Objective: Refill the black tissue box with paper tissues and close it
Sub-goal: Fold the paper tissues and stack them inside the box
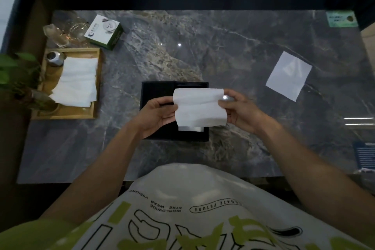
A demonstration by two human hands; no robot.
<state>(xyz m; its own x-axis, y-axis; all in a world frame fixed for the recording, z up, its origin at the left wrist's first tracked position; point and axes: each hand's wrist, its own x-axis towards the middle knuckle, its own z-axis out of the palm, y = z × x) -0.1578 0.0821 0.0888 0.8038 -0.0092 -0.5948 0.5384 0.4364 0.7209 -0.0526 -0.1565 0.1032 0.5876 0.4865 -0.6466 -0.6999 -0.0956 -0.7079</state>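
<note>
A white folded paper tissue [199,107] is held just above the black tissue box [155,91] at the middle of the marble table. My left hand [157,114] grips the tissue's left edge, thumb on top. My right hand [238,107] pinches its right edge. The box lies flat with a pale metallic part [190,129] showing below the tissue; most of its top is hidden by the tissue and my hands. More white tissues [78,81] lie in a wooden tray [97,87] at the left.
A white sheet [288,75] lies on the table [223,46] at the right. A green and white carton [104,31], glassware [58,34] and a small metal tin [54,58] stand at the back left. A plant [18,79] sits at the left edge.
</note>
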